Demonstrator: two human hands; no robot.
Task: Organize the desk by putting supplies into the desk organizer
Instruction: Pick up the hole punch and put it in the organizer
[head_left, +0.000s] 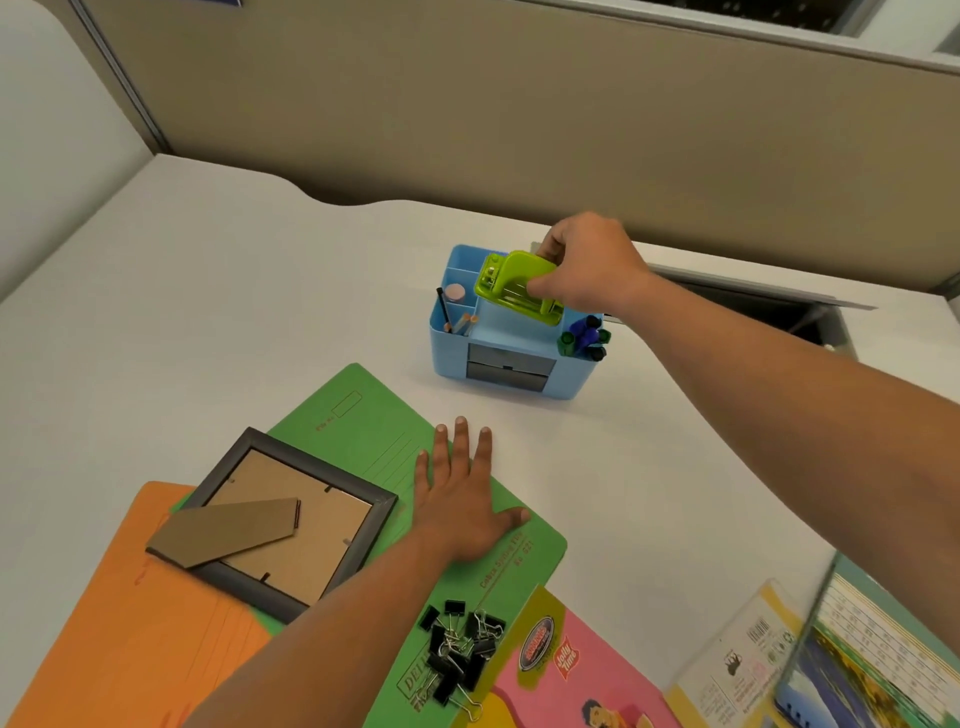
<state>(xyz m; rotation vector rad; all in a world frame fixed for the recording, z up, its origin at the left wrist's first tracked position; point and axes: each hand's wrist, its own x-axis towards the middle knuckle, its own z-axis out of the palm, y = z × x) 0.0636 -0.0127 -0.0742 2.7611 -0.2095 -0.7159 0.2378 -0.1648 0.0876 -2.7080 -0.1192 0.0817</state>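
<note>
A light blue desk organizer (451, 358) stands on the white desk, with pencils (457, 322) in its left slots and markers (584, 336) in a right cup. My right hand (592, 262) grips a lime green hole punch (514, 283) over the organizer's top middle compartment; whether the punch rests on the rim I cannot tell. My left hand (460, 499) lies flat with straight fingers on a green file folder (363, 431). A pile of black binder clips (460, 649) sits on that folder near the front edge.
A grey picture frame (280, 519) lies face down across the green folder and an orange folder (130, 623). A pink and yellow book (561, 670) and a calendar (852, 654) lie at the front right. A beige partition (519, 104) bounds the desk behind.
</note>
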